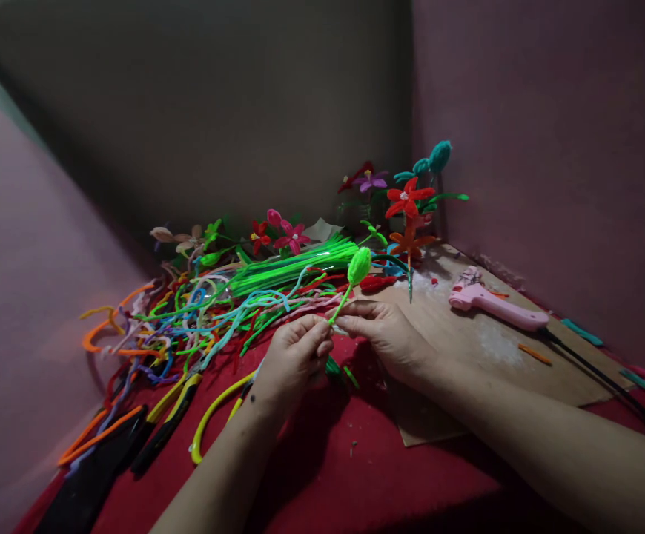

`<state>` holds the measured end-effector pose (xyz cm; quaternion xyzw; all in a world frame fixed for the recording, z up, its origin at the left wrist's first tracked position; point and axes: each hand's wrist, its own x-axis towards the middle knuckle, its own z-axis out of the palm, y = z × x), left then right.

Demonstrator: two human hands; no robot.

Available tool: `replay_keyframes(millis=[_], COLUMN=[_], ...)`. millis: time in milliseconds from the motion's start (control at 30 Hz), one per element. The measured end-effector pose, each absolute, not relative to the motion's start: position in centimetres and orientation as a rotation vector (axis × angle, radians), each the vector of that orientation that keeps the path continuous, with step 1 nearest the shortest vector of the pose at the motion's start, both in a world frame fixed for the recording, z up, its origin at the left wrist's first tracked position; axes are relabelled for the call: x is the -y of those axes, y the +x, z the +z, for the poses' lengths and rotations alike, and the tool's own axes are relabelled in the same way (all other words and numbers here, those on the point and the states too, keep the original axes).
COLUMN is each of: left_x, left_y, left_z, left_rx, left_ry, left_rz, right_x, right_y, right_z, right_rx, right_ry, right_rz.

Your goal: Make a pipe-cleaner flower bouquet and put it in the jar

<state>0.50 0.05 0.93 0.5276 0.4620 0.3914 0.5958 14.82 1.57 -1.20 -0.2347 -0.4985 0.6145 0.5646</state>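
Green bud (pixel 359 265) sits above the red surface (pixel 356 467), its stem (pixel 342 301) pinched low by the left hand (pixel 297 348); the right hand (pixel 389 337) has narrowed fingers alongside, grip unclear. Uneven twisting could kink the stem.

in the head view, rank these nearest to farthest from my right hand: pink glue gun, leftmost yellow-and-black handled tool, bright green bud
From your right hand:
1. Bright green bud: just above the fingers.
2. Pink glue gun: to the right, on the cardboard.
3. Yellow-and-black handled tool: left, beyond your left hand.
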Motion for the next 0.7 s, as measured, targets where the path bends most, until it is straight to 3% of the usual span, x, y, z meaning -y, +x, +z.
replay_keyframes(millis=[300,700], left_x=[-0.21,-0.12], left_y=[-0.04,0.64], left_z=[1.25,0.64], left_rx=[-0.918,-1.328], left_ry=[1.056,1.639], left_rz=[0.826,0.915], right_x=[-1.69,-1.72], right_y=[14.9,14.82], right_z=[-1.41,-1.72], right_rx=[1.224,1.12], right_ry=[-0.604,-0.705], right_rz=[1.292,1.343])
